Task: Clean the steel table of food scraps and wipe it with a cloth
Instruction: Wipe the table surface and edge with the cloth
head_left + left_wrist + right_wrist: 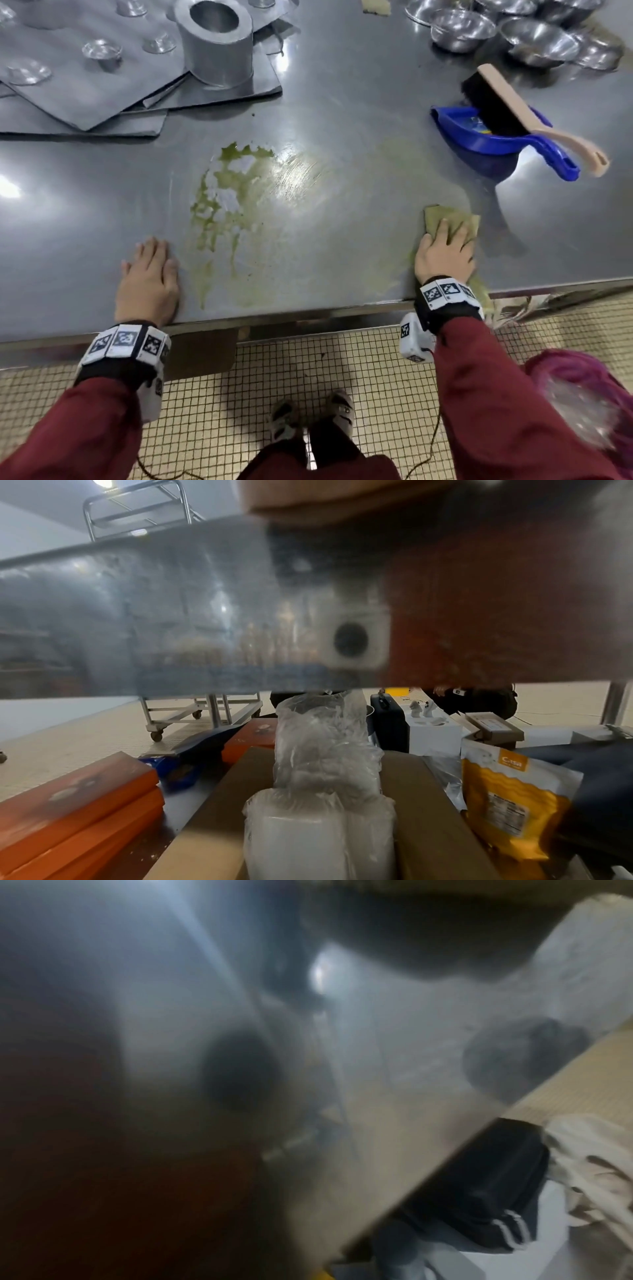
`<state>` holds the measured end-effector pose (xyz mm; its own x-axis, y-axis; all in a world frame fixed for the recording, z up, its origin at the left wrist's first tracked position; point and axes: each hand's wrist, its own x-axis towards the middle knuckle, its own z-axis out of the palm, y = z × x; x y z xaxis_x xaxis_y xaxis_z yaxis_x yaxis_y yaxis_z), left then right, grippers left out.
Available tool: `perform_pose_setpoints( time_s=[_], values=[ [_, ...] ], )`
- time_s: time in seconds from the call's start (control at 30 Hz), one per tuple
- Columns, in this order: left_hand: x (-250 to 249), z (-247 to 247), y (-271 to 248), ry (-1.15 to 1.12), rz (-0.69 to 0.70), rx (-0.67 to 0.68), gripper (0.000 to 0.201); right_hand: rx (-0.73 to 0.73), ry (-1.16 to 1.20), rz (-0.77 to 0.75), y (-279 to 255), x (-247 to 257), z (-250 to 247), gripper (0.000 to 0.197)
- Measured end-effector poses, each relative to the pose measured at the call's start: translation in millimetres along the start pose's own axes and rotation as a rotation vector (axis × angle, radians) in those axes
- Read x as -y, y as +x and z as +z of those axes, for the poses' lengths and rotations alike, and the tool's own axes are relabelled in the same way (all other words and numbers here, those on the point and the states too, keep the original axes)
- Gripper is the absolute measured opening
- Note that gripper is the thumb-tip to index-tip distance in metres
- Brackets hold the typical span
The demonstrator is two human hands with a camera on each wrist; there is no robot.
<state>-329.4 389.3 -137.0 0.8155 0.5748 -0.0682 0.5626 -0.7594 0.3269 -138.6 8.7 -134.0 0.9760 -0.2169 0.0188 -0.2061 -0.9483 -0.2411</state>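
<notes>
In the head view, a green smear spreads over the middle of the steel table, with fainter streaks trailing toward the front edge. My left hand lies flat on the table just left of the smear, fingers straight, holding nothing. My right hand presses flat on a yellow-green cloth near the front edge, right of the smear. Part of the cloth hangs over the edge behind my wrist. The two wrist views show only the table's blurred front face, not the fingers.
A blue dustpan with a wooden brush in it sits at the right. Steel bowls crowd the back right. Metal sheets and a steel cylinder fill the back left. Boxes and bags lie below the table.
</notes>
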Motion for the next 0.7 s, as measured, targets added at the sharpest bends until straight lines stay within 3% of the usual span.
perform_pose_setpoints(
  time_s=[0.1,0.17,0.23,0.33,0.5,0.7],
  values=[
    [-1,0,0,0.011,0.006,0.006,0.047,0.168,0.002,-0.087,-1,-1,-10,0.053],
    [-1,0,0,0.031,0.007,0.021,0.048,0.228,-0.125,-0.177,-2,-14,-17,0.054],
    [0,0,0,0.037,0.007,0.031,0.049,0.216,-0.221,-0.255,-4,-25,-17,0.055],
    [-1,1,0,0.043,0.005,0.032,0.049,0.195,-0.099,-0.226,-9,-18,-12,0.056],
    [-1,0,-1,0.051,0.003,0.044,0.050,0.127,-0.058,-0.189,-26,14,-1,0.054],
    [-1,1,-1,0.044,0.000,0.042,0.050,0.193,-0.060,-0.305,-63,67,9,0.055]
  ],
)
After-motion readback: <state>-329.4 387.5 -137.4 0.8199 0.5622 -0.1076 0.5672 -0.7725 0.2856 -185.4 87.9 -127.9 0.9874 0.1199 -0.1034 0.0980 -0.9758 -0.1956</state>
